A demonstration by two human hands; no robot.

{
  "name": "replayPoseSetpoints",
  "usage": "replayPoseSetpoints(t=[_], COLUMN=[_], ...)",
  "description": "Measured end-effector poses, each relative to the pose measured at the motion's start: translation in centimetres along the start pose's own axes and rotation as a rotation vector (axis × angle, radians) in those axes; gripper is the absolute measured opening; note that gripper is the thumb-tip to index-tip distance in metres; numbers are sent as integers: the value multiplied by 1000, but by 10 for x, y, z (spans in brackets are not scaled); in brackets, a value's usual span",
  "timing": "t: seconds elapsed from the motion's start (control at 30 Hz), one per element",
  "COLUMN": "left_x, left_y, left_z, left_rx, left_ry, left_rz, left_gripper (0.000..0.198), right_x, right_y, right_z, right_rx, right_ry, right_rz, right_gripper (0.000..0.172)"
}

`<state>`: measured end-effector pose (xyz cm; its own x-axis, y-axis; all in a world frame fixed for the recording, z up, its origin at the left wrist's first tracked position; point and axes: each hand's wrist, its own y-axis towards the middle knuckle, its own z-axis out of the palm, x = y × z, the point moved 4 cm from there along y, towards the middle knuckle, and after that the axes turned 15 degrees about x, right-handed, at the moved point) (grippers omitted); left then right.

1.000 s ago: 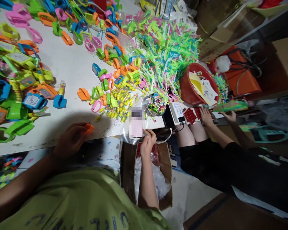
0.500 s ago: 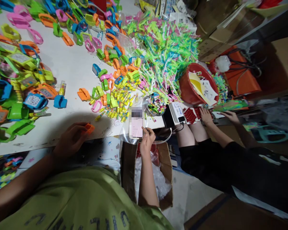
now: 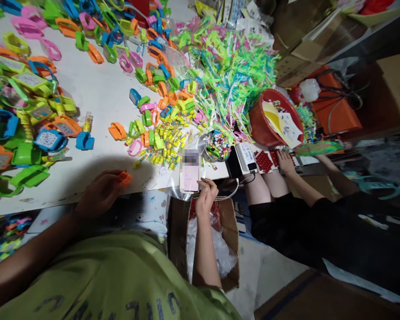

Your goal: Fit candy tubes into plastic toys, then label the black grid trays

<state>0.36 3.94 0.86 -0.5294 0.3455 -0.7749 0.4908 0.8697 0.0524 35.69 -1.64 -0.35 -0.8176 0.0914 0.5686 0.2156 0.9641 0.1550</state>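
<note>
Here, the left hand [image 3: 100, 191] pinches an orange plastic piece [image 3: 125, 178] just above the table [image 3: 96, 89]; the right hand [image 3: 207, 192] is at the lower corner of the phone [image 3: 190, 178] — its grip unclear. Shirt lettering [image 3: 166, 306], white block's label [image 3: 248, 154] — both unreadable.

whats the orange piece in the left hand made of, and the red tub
Orange piece: probably plastic, from its bright, even colour; finish too small to judge.
Red tub: likely plastic with a dull sheen, judging by its smooth, solid-coloured wall.
</note>
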Motion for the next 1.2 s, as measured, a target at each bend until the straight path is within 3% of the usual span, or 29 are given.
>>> replayPoseSetpoints(t=[0.5,1.2], left_x=[-1,3], left_y=[0,-1], left_z=[0,1], left_rx=[5,10], left_ry=[-7,-16], left_rz=[-14,-5], left_gripper=[10,11], right_x=[-2,3], right_y=[1,-4], right_z=[8,-2], right_rx=[122,-21], right_ry=[-49,-32], right_rz=[35,20], right_gripper=[59,54])
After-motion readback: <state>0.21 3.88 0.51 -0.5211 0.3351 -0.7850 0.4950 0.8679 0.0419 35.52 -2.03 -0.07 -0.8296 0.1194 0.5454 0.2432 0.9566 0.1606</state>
